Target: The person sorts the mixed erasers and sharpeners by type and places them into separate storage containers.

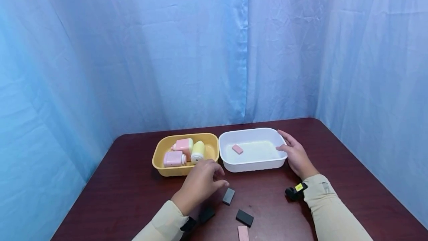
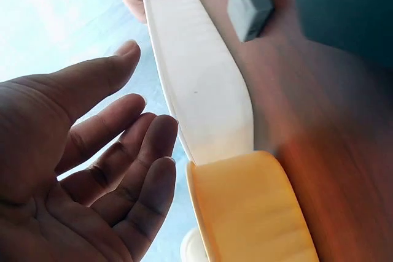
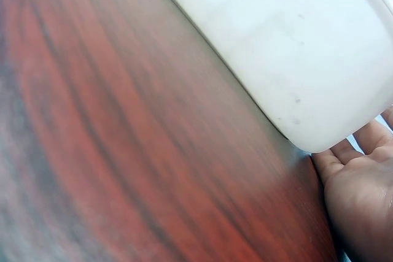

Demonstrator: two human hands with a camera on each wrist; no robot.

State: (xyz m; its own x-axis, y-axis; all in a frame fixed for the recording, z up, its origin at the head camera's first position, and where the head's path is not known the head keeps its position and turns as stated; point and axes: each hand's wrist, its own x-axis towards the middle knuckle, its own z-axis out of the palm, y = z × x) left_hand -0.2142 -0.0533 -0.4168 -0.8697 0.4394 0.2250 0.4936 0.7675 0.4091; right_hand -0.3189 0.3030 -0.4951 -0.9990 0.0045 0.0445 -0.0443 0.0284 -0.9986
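Note:
My right hand (image 1: 297,159) grips the right end of a white plastic bin (image 1: 254,167), thumb over the rim and fingers along the outer wall. In the right wrist view those fingers lie against the bin's corner. Inside the bin, toward its left, is a small pink block (image 1: 237,149). My left hand (image 1: 200,183) hovers in front of a yellow bin (image 1: 167,172), its fingers loosely bent; the left wrist view shows nothing in its grasp. Just right of its thumb, a grey block (image 1: 229,196) with slanted ends lies on the table.
Lilac (image 1: 174,158), pink (image 1: 184,145) and yellow (image 1: 198,150) bottles lie in the yellow bin, which stands against the white one. Nearer me on the dark red table (image 1: 274,211) are a black block (image 1: 245,218), another dark block (image 1: 206,215) and a pink block (image 1: 243,233). Blue curtains (image 1: 187,55) hang behind.

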